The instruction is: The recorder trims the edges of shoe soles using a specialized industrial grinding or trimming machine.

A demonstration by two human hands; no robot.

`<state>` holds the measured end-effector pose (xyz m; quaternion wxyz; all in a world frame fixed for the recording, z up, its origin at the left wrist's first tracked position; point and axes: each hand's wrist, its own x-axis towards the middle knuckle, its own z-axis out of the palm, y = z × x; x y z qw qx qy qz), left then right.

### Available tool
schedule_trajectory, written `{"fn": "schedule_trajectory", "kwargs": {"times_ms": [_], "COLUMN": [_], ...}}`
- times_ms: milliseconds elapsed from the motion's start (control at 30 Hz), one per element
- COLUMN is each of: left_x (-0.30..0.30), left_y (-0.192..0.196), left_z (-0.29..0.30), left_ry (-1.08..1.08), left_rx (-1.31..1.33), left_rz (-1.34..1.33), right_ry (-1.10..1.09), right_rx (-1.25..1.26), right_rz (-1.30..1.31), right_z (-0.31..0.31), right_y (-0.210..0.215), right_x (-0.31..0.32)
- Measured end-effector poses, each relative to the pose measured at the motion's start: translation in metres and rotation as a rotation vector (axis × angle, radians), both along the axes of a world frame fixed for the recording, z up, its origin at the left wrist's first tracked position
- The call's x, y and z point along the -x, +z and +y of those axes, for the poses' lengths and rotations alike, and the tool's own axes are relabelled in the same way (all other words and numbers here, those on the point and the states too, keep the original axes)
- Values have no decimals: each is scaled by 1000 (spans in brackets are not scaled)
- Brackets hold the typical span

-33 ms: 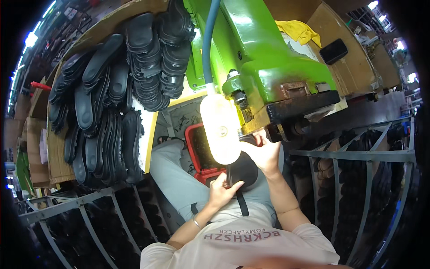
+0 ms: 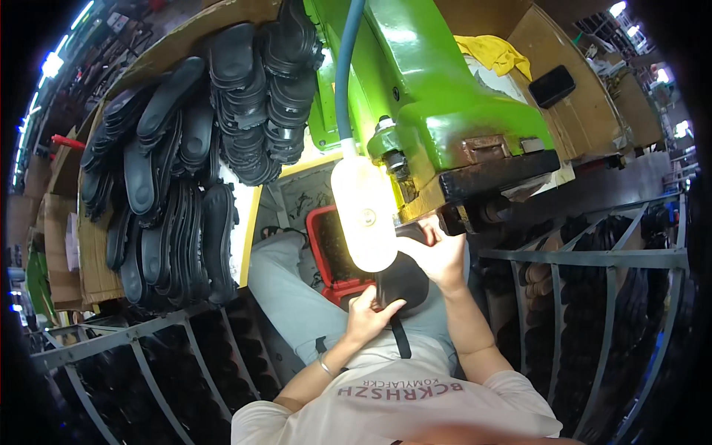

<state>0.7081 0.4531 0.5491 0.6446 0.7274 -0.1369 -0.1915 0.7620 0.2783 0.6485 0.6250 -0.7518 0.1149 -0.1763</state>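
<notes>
nothing shifted since the earlier frame – same pose throughout. left hand (image 2: 371, 310) curled around the near end of the black shoe sole (image 2: 404, 280), right hand (image 2: 439, 256) clasping the far end up by the green machine (image 2: 445, 111). sole over the lap, just behind the white lamp (image 2: 363, 211), long axis running from lap toward the machine's dark underside – right hand nearer it. red bin (image 2: 320, 222) below, stacked soles (image 2: 170, 170) well off left.

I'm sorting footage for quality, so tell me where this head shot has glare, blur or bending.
Head view: the lamp blows out white and hides part of the sole that both hands hold; the green machine shows bright sheen; rack bars curve toward the dark rim; the shirt at the bottom edge is soft.
</notes>
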Motion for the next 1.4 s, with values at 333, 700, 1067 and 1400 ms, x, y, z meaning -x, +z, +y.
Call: {"fn": "schedule_trajectory", "kwargs": {"times_ms": [333,700,1067,1400], "left_x": [-219,-365,-91,-65], "left_y": [127,151,133,73], "left_z": [13,-52,117,71], "left_ry": [682,535,580,-99], "left_rx": [-11,-596,177,610], "left_rz": [-886,-1042,-686,-81], "right_ry": [-820,-596,309,364], "right_rx": [-14,-30,-805,-982], "right_rz": [-361,-188,412,426], "right_z": [-146,-130,-10,-4], "right_y": [7,-153,-129,-95], "right_x": [-36,-108,13,93]}}
